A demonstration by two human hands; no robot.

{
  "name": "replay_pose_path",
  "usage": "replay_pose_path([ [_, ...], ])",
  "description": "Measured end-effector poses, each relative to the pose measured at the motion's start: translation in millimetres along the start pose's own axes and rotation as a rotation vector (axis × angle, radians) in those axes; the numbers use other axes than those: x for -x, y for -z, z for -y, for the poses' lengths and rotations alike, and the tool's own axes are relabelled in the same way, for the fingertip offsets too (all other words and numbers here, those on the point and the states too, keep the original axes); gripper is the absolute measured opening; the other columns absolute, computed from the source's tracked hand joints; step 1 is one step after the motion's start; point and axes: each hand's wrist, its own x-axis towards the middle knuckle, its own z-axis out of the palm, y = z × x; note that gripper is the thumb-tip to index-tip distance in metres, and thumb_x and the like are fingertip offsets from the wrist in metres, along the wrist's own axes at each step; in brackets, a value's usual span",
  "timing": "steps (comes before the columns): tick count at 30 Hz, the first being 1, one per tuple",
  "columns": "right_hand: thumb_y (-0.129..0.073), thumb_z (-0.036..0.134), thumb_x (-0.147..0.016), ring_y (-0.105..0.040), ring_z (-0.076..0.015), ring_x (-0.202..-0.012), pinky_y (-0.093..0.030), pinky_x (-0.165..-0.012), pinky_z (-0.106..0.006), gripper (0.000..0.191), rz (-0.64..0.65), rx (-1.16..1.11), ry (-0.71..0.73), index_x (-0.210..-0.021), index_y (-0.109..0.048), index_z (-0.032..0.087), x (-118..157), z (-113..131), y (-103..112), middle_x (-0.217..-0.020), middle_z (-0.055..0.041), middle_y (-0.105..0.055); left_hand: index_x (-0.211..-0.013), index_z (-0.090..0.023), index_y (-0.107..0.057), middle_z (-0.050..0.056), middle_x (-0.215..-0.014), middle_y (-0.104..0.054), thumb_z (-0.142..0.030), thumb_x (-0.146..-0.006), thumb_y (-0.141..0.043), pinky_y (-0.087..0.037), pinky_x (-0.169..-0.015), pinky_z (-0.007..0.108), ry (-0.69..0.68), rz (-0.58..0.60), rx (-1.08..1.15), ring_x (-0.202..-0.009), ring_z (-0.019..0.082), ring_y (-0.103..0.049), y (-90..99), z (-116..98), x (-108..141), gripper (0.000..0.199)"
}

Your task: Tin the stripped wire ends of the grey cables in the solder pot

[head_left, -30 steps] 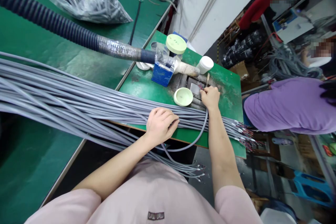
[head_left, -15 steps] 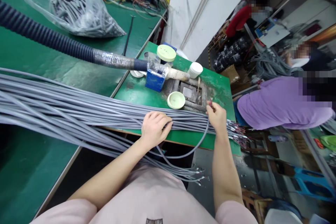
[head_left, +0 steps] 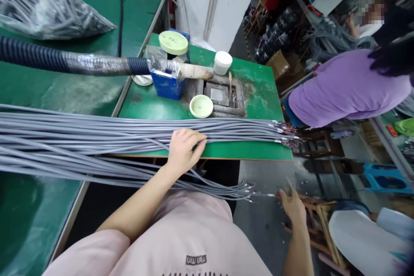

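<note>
My left hand (head_left: pixel 184 148) lies over a wide bundle of grey cables (head_left: pixel 233 128), palm down. Its fingers curve loosely and the thumb stands apart from them. One cable passes beneath this hand towards a lower group of grey cables (head_left: pixel 223 190) hanging in front of my body. At the lower right, my right hand (head_left: pixel 293 207) is out past the bench edge and partly blurred. Its fingers appear pinched on the red wires at the end of one grey cable (head_left: pixel 263 194), which stretches beyond the lower group. Blurred fine wire tips seem to stick out above the fingers.
On the green bench (head_left: pixel 258 95) are a stained metal frame with a silver square (head_left: pixel 217 95), a pale green dish (head_left: pixel 201 107), a white tub (head_left: pixel 223 63), a blue box (head_left: pixel 166 86) and a ribbed hose (head_left: pixel 97 64). A person in purple (head_left: pixel 339 86) sits to the right.
My right hand has moved from beside the metal frame down and right, off the bench, drawing the cable end along. My left hand stays on the bundle. The view has shifted right.
</note>
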Motion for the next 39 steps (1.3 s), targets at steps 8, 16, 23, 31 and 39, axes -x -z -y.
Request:
replay_pose_path([
  [8,-0.06,0.051,-0.075,-0.068,-0.0219,-0.066,-0.056,-0.068,-0.039,0.043,0.648,-0.544,0.34,-0.102,-0.066,0.018,42.2,87.7,-33.6,-0.075,-0.006,-0.072,-0.1,-0.019,-0.064,0.009,-0.094,-0.065,-0.024,-0.087,-0.056,-0.032,-0.071,0.039,-0.127,0.285,-0.253,-0.09,0.025,-0.054,-38.1,-23.6,-5.6,0.016],
  [16,-0.06,0.044,-0.083,-0.065,-0.0139,-0.058,-0.048,-0.044,-0.024,0.036,0.912,-1.27,0.385,-0.112,-0.059,0.022,65.7,195.2,-30.1,-0.089,-0.0052,-0.072,-0.092,-0.017,-0.056,0.007,-0.089,-0.061,-0.02,-0.091,-0.047,-0.04,-0.073,0.035,-0.061,0.364,-0.004,-0.086,0.021,-0.055,-20.3,-38.3,-13.8,0.01],
  [23,-0.056,0.043,-0.084,-0.057,-0.0114,-0.05,-0.038,-0.039,-0.021,0.029,0.036,-1.564,0.335,-0.104,-0.06,0.022,42.6,210.9,20.9,-0.08,-0.0023,-0.069,-0.091,-0.019,-0.054,0.003,-0.085,-0.059,-0.019,-0.09,-0.048,-0.045,-0.068,0.026,-0.033,0.5,0.26,-0.077,0.015,-0.056,1.5,-39.1,1.8,0.006],
  [31,-0.048,0.034,-0.09,-0.051,-0.0114,-0.045,-0.042,-0.047,-0.025,0.027,0.207,-0.738,0.811,-0.106,-0.067,0.023,70.0,209.4,32.7,-0.054,0.0028,-0.059,-0.104,-0.018,-0.061,0.003,-0.082,-0.064,-0.034,-0.085,-0.06,-0.048,-0.069,0.028,0.32,0.447,0.744,-0.074,0.014,-0.058,0.1,-41.3,1.8,0.025],
  [39,-0.044,0.026,-0.093,-0.059,-0.0148,-0.051,-0.048,-0.056,-0.027,0.03,0.429,-0.481,1.117,-0.115,-0.064,0.025,90.9,206.7,14.5,-0.057,0.0015,-0.062,-0.072,-0.015,-0.065,0.002,-0.07,-0.064,-0.042,-0.068,-0.075,-0.046,-0.058,0.022,0.762,0.16,1.158,-0.061,0.01,-0.056,2.5,-32.2,-9.5,0.03],
])
